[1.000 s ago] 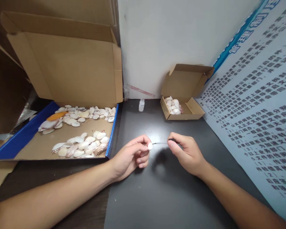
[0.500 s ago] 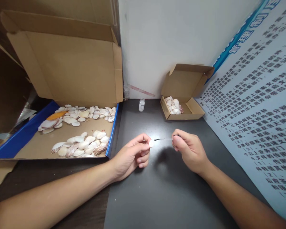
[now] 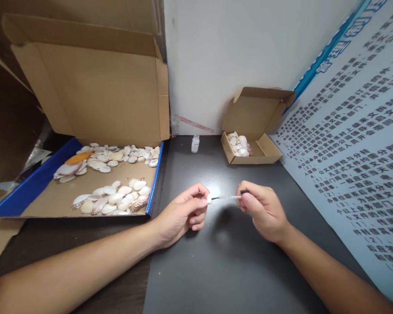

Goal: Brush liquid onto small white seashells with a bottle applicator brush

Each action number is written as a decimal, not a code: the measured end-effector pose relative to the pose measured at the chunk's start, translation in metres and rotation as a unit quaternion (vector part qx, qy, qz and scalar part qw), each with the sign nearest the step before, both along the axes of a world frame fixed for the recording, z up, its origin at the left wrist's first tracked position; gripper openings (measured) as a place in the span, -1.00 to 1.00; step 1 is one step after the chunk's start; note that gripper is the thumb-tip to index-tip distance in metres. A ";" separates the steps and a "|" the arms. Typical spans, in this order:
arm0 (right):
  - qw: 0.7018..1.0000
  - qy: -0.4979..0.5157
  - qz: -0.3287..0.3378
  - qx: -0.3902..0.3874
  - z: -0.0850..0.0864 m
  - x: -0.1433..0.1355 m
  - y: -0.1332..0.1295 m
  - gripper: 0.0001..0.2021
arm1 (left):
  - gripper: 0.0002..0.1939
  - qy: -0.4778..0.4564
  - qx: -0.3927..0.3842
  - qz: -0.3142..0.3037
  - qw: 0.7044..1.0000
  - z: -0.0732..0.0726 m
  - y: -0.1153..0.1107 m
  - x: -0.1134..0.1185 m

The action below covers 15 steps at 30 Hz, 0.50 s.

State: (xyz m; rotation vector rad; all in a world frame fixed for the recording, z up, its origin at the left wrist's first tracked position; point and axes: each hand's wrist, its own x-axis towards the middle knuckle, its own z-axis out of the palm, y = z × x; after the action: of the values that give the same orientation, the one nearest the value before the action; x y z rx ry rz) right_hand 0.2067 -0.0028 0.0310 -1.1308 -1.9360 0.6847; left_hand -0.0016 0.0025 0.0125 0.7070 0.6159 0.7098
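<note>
Between the thumb and fingers of my left hand (image 3: 190,209) is a small white seashell (image 3: 209,199), held up over the dark table. My right hand (image 3: 261,209) pinches a thin brush (image 3: 227,197) by its black end, its clear stem pointing left. The dark brush tip is at the shell's right edge and seems to touch it. Behind both hands, near the wall, a small clear glass bottle (image 3: 195,145) stands upright without a cap.
On the left, an open blue-edged cardboard box (image 3: 52,196) holds many white shells (image 3: 115,198) and an orange shell (image 3: 79,158). A smaller open cardboard box (image 3: 256,159) with white shells sits at the back right. A printed poster (image 3: 356,165) borders the right side.
The brush tip has come up to the shell, closing a small gap. The shell has turned more edge-on in my left hand, and the brush's black end now shows above my right thumb.
</note>
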 end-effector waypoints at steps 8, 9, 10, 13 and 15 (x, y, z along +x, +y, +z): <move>0.998 0.002 -0.051 0.022 0.000 -0.001 0.000 -0.69 | -0.89 0.007 0.020 -0.010 1.000 -0.003 -0.001 0.000; 0.999 0.010 -0.033 0.021 0.000 0.001 -0.001 -0.68 | -0.89 0.007 0.020 -0.009 1.000 -0.003 -0.001 0.000; 1.000 0.015 -0.010 0.020 -0.001 0.001 -0.001 -0.68 | -0.89 0.007 0.020 -0.010 1.000 -0.003 -0.001 0.000; 0.999 0.002 0.027 0.020 -0.001 0.001 -0.002 -0.68 | -0.89 0.007 0.023 -0.013 1.000 -0.004 -0.001 0.000; 1.000 -0.016 0.005 0.021 0.000 -0.002 -0.002 -0.70 | -0.89 0.005 0.026 -0.014 1.000 -0.004 -0.001 -0.001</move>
State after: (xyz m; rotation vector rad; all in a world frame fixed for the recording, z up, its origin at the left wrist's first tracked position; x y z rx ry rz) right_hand 0.2045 -0.0051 0.0308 -1.1133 -1.9760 0.6324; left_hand -0.0028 0.0014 0.0081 0.7670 0.5980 0.6988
